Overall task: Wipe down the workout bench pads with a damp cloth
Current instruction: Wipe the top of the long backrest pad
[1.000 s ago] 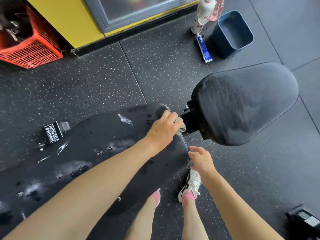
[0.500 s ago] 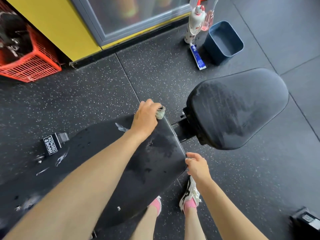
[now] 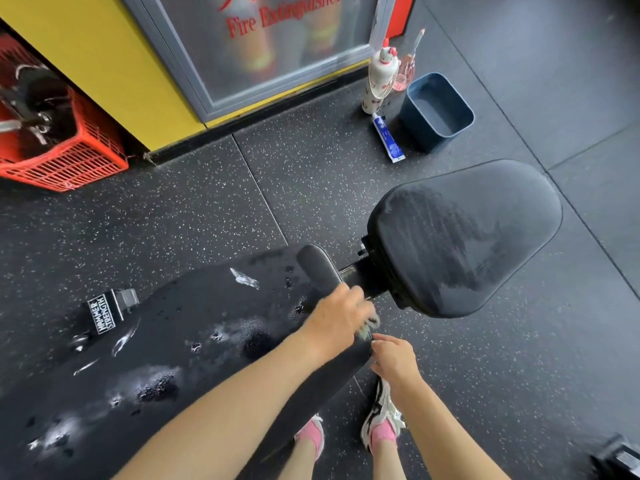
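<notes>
A long black back pad [image 3: 194, 327] of the bench runs from lower left to the middle, with wet patches and white scuffs on it. Its end faces a wide black seat pad [image 3: 464, 237] streaked with damp. My left hand [image 3: 337, 318] grips a small pale cloth [image 3: 370, 328] at the near corner of the back pad's end; only a scrap of cloth shows under the fingers. My right hand [image 3: 393, 358] holds the pad's near edge just below the cloth, fingers curled over it.
A blue bin [image 3: 437, 112], a white spray bottle [image 3: 378, 79] and a blue tube [image 3: 388, 138] stand on the speckled floor beyond the seat. A red crate [image 3: 65, 157] sits far left by the yellow wall. My feet [image 3: 379, 427] are under the pad's edge.
My left hand swept the cloth from the far corner of the back pad's end down along that end to the near corner. My right hand stayed on the pad's edge.
</notes>
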`<move>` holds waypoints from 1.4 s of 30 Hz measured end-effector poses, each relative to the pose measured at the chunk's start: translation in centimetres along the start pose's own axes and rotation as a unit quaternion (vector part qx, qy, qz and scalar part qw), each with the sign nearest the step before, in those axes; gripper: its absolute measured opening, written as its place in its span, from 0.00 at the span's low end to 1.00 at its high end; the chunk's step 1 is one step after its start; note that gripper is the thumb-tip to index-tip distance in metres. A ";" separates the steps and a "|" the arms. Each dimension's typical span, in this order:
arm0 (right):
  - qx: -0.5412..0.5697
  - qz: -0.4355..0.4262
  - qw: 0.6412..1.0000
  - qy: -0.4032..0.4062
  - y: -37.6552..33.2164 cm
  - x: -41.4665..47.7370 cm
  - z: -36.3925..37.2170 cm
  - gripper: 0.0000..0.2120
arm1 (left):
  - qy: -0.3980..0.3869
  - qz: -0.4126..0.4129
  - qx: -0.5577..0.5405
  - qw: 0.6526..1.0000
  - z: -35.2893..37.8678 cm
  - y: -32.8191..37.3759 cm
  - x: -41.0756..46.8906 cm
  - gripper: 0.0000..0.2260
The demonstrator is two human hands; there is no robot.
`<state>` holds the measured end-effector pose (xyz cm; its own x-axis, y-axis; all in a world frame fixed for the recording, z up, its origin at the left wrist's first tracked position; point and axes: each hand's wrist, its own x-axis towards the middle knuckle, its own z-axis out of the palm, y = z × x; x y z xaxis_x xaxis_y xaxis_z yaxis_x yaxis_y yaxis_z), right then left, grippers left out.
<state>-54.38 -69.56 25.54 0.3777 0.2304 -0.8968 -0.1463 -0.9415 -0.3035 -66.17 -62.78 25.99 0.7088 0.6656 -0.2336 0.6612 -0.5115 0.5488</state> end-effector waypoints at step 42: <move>0.012 0.049 0.996 -0.078 -1.2 -0.4 -2.5 0.18 | -0.015 -0.043 0.028 0.999 0.6 2.0 -2.9 0.16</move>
<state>-52.10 -69.14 27.05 0.2148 0.1748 -0.9609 -0.1977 -0.9557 -0.2180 -66.77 -66.04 27.22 0.6553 0.6925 -0.3019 0.7319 -0.4831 0.4806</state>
